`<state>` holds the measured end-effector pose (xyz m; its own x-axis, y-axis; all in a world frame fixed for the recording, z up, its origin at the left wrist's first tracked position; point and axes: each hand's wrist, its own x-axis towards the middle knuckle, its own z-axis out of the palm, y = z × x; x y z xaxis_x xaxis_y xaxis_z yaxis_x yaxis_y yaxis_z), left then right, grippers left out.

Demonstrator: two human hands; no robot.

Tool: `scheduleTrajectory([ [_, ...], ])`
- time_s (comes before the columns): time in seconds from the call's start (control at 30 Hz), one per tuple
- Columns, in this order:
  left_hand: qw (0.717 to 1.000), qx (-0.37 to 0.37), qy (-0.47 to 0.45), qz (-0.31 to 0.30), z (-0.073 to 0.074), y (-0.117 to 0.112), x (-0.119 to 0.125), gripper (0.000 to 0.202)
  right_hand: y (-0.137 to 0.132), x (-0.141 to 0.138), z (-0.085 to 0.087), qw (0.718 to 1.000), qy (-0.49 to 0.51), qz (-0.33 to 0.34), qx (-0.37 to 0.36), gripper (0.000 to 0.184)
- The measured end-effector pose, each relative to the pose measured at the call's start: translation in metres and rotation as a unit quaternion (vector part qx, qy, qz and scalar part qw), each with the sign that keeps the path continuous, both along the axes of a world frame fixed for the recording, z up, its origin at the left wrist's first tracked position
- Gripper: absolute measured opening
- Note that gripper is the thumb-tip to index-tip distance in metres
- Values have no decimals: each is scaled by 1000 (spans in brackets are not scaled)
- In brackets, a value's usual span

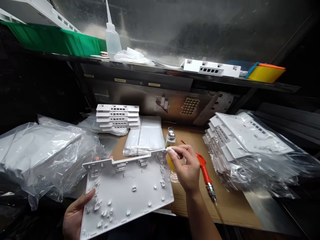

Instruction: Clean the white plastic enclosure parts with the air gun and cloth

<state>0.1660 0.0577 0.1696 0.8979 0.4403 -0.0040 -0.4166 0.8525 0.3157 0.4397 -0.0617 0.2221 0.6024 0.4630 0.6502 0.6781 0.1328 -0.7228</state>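
A white plastic housing panel (142, 180) is tilted up in front of me, its inner side with clips and posts facing me. My left hand (75, 213) grips its left edge, thumb on the inner face and fingers behind. At the panel's upper right corner, my right hand (186, 163) pinches a small white cloth (172, 150) against the edge. Just behind that hand stands a pump dispenser bottle (171, 136) with its metal lid up. To the right lies a red electric screwdriver (206, 173) on the cardboard.
Several similar panels (117, 116) are stacked at the back left, beside a pile of clear bags (145, 135). Bagged panels lie at left (45, 150) and right (252, 136). A shelf (160, 69) overhead carries a squeeze bottle (112, 38), a green bin (57, 40) and a yellow box (266, 73).
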Motion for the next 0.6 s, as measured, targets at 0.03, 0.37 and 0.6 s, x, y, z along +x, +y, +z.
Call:
scheduleTrajectory([
  [0.03,1000,7,1,-6,-2,-1,-1,51,0,0,-2,1000,2,-3,-3,13],
  [0.37,997,75,-16,0,10,-11,20,48,-8,10,-24,1000,6,-17,-11,13],
  [0.6,992,39,87,85,7,-21,28,67,-15,33,-38,995,47,-89,-15,22],
])
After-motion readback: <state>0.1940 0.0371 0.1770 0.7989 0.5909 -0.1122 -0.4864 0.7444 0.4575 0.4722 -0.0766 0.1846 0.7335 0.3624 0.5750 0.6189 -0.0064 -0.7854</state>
